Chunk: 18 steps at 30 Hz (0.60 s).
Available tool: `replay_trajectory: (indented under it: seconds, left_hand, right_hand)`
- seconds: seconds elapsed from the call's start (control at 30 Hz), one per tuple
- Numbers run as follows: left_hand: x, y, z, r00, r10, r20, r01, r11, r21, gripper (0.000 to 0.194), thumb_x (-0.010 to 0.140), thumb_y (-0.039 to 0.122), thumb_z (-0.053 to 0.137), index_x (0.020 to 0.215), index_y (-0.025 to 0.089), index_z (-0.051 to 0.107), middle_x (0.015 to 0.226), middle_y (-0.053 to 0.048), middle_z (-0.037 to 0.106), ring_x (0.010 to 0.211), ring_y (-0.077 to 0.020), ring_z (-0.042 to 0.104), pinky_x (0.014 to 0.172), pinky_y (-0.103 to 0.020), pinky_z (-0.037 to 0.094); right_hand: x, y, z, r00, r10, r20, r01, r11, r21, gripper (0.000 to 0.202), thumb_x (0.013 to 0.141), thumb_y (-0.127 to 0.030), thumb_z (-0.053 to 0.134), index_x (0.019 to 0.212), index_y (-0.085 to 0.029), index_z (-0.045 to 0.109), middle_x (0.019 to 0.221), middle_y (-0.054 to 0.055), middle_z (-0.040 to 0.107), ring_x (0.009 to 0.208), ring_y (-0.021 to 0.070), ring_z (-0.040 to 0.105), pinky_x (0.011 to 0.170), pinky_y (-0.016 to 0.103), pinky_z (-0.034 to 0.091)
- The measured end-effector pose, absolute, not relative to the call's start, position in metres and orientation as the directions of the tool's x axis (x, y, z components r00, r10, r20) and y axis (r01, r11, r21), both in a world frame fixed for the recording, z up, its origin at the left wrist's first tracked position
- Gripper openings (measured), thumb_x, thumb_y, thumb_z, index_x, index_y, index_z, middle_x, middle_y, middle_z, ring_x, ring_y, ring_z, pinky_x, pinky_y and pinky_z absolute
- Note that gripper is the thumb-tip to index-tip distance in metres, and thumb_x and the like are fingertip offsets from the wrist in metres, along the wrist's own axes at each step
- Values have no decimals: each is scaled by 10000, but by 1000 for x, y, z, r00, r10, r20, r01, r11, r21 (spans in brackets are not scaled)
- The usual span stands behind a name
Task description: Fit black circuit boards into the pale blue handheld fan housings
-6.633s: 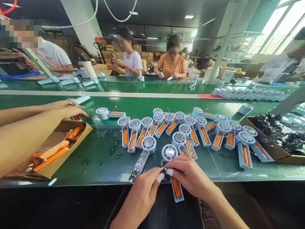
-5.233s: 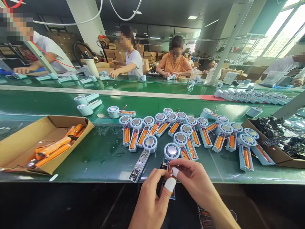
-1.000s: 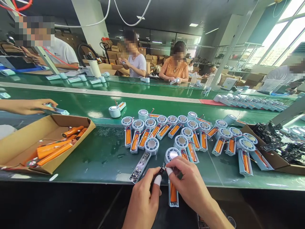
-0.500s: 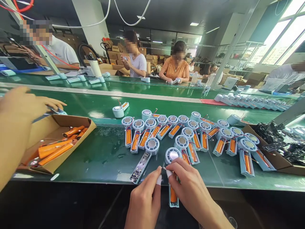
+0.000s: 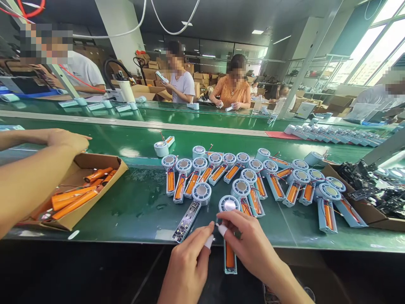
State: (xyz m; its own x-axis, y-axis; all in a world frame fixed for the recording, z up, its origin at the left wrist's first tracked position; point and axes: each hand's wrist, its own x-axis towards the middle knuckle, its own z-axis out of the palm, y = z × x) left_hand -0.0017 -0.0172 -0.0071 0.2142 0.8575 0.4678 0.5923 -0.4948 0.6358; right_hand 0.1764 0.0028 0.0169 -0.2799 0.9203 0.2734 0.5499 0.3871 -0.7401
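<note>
My left hand (image 5: 189, 258) and my right hand (image 5: 249, 241) meet fingertip to fingertip at the bench's front edge. Both pinch at a small wire connector (image 5: 217, 224), mostly hidden by the fingers. White covers sit on some fingertips. Just behind and under my right hand lies a light blue round-headed housing (image 5: 227, 204); the orange battery (image 5: 230, 256) in its handle juts past the edge. To the left, a similar housing (image 5: 201, 192) bears an exposed circuit board (image 5: 186, 221).
Several round-headed housings with orange batteries (image 5: 232, 169) crowd the bench beyond my hands. A cardboard box of orange batteries (image 5: 76, 198) stands left, beneath a co-worker's arm (image 5: 41, 164). At right is a box of black parts (image 5: 376, 190). Other people work across the green belt (image 5: 133, 131).
My hands stay nearly in place, fingertips still together. The co-worker's arm at left has shifted lower over the battery box. Housings on the belt have slid slightly right.
</note>
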Motion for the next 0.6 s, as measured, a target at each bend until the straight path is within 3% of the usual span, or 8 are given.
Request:
replay_trajectory:
  seconds: [0.13, 0.2, 0.33, 0.43, 0.6]
  left_hand:
    - [-10, -11, 6, 284, 877, 388, 500, -480, 721, 403, 912, 79, 446, 1160, 239, 720, 952, -25, 780, 631, -104, 716, 667, -167, 596]
    - [-11, -10, 10, 301, 881, 366, 482, -472, 739, 427, 901, 64, 447, 1170, 252, 720, 976, -19, 779, 597, -90, 695, 658, -163, 590]
    - [-11, -6, 10, 313, 870, 381, 521, -492, 697, 436, 891, 58, 440, 1145, 260, 730, 1072, -29, 783, 761, -129, 757, 750, -187, 606]
    - [-9, -5, 2, 287, 835, 469, 549, -545, 634, 381, 912, 97, 448, 1128, 241, 727, 1083, -40, 789, 920, -159, 769, 824, -193, 599]
    - [-3, -11, -17, 175, 836, 520, 576, -515, 635, 287, 961, 336, 525, 1157, 274, 725, 1093, -27, 795, 963, -209, 771, 843, -240, 620]
  right_hand:
    - [183, 6, 27, -365, 905, 220, 470, 383, -795, 286, 937, -113, 542, 1090, -240, 749, 933, 34, 705, 840, 164, 666, 762, 259, 504]
    - [182, 6, 28, -374, 900, 223, 458, 388, -800, 287, 942, -105, 536, 1054, -240, 764, 927, 37, 699, 845, 163, 664, 765, 258, 499]
    - [179, 8, 23, -363, 897, 253, 475, 412, -778, 307, 931, -80, 525, 1049, -231, 765, 925, 46, 684, 842, 167, 654, 759, 258, 491]
    - [177, 8, 24, -304, 919, 250, 494, 377, -784, 290, 913, -82, 548, 1031, -227, 771, 904, 38, 680, 822, 163, 646, 742, 246, 474]
    - [171, 3, 37, -193, 978, 82, 400, 154, -904, 195, 944, -213, 573, 949, -216, 768, 719, -23, 669, 650, 113, 586, 598, 197, 395]
